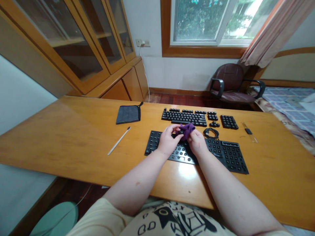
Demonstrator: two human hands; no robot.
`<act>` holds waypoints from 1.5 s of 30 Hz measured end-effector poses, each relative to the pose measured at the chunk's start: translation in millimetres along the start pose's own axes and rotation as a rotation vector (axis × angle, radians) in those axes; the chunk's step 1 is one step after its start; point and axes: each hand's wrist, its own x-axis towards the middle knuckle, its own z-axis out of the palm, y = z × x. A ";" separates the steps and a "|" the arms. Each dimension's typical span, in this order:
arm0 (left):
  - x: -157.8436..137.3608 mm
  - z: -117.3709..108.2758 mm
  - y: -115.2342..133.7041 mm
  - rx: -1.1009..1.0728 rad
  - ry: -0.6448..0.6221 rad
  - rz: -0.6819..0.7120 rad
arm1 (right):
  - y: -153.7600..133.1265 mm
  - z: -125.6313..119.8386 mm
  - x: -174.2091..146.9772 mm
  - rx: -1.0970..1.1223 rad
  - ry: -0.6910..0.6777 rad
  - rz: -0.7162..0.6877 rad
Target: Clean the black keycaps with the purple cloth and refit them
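Above the stripped black keyboard base (226,155), my two hands meet. Between the fingertips of my left hand (167,141) is a small black keycap (181,132), pinched against the fabric. A bunched purple cloth (188,129) is gripped by my right hand (197,143), its folds touching the keycap. Part of the base is hidden under my hands and forearms. Just behind it, black keycaps (184,117) lie grouped in keyboard order, with a separate number-pad block (229,122) to their right.
A coiled black cable (211,133) lies behind the base. To the right is a keycap puller (248,131) with wire loops. On the left are a long white-handled brush (119,141) and a dark zip pouch (128,114). A brown armchair (230,82) stands beyond the table.
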 end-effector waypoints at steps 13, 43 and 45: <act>-3.0 -5.2 11.3 0.200 -0.054 0.019 | -7.5 -3.1 2.3 -0.142 -0.046 0.014; 2.4 -0.8 -3.3 -0.181 -0.081 -0.157 | -8.3 -0.1 -0.4 -0.122 0.109 0.012; 2.3 1.3 -6.0 -0.203 -0.088 -0.193 | -7.8 -1.4 -0.6 -0.139 0.089 0.007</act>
